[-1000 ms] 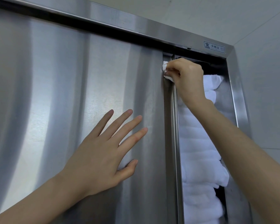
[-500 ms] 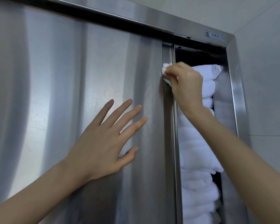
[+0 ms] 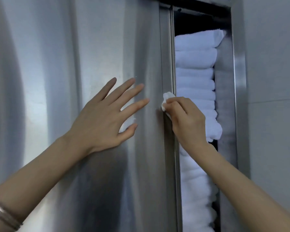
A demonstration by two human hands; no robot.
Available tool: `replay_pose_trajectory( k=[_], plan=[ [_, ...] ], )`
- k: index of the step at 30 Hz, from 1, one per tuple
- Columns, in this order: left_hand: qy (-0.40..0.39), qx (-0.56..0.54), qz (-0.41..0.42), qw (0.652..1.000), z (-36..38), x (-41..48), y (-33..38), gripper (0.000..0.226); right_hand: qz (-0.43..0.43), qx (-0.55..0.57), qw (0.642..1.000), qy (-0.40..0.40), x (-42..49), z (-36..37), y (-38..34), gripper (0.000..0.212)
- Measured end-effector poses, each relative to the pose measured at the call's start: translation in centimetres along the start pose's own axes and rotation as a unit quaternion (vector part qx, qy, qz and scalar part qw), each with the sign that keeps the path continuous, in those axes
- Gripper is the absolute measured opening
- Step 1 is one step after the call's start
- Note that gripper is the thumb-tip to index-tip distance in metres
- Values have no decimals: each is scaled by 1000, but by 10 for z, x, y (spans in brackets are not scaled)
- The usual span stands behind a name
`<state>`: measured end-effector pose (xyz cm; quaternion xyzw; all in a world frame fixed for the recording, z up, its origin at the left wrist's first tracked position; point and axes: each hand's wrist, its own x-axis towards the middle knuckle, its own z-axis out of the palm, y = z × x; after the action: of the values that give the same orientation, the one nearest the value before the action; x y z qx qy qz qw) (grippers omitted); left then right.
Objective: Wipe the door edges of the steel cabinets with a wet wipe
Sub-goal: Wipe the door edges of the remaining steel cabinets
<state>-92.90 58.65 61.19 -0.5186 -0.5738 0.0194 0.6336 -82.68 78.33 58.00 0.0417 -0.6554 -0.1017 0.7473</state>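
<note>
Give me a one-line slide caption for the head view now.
The right hand pinches a wet wipe against the steel door edge while the open left hand rests on the door face.

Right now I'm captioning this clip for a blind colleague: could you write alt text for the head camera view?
A person's right hand pinches a white wet wipe against the vertical door edge of a steel cabinet. The left hand rests, fingers spread, on the door face, and stacked white towels show inside the open cabinet.

Metallic bangles point(image 3: 2, 216) circle left forearm point(image 3: 45, 171).
</note>
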Motion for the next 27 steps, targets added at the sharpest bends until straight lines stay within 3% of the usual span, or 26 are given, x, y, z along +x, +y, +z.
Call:
replay_pose_trajectory(
  k=[2, 4, 7, 11, 16, 22, 27],
  plan=[
    [-9, -13, -22, 1000, 2, -9, 10, 65, -9, 20, 1000, -22, -35, -8, 1, 8],
    [-17, -29, -28, 999, 5, -24, 28, 69, -27, 37, 997, -58, -51, -15, 2, 21],
    [-31, -30, -11, 999, 13, -48, 52, 72, -74, 30, 997, -20, -42, -11, 5, 12],
    [-34, -12, -4, 999, 16, -54, 56, 68, 28, 62, 998, 17, -41, -5, -4, 8],
    [-34, -10, 1, 999, 17, -53, 55, 67, 60, 78, 995, 6, -90, -20, -23, 6],
    [-28, -23, 17, 999, 13, -51, 54, 63, 100, 105, 989, 24, -62, -12, -21, 8],
    [-34, -20, 60, 997, 14, -58, 61, 55, 131, 109, 985, -7, -149, -29, -42, 9]
  ],
)
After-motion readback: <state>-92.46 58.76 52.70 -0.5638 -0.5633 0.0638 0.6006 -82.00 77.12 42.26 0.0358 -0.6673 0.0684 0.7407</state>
